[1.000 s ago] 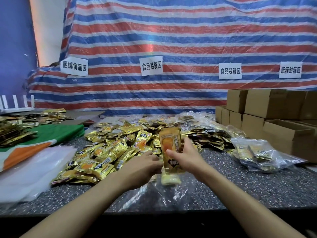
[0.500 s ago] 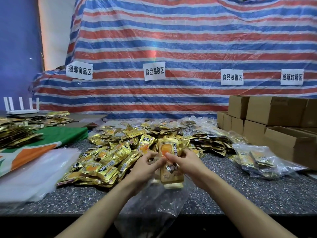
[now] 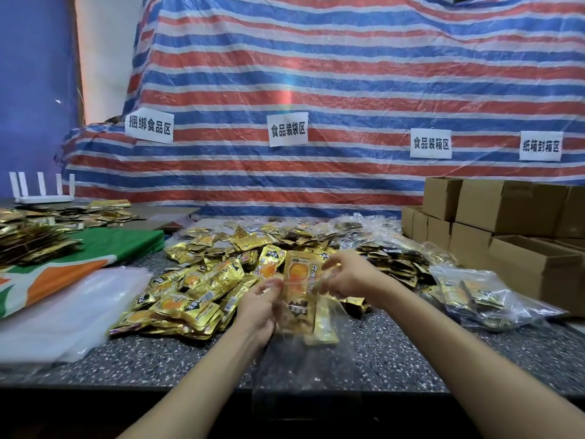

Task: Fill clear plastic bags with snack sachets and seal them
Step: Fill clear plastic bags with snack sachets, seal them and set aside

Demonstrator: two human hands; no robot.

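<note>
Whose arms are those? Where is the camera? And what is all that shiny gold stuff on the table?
There is no machine here: those are a person's two bare arms. The camera sits on the person's head and looks down, so you see what they see. The left hand and the right hand each pinch the top of a clear bag, and a few gold sachets stand in its mouth. The shiny stuff is a pile of snack sachets on the speckled table. On the right lies a filled bag, next to cardboard boxes. On the left is what looks like a stack of empty bags.
</note>
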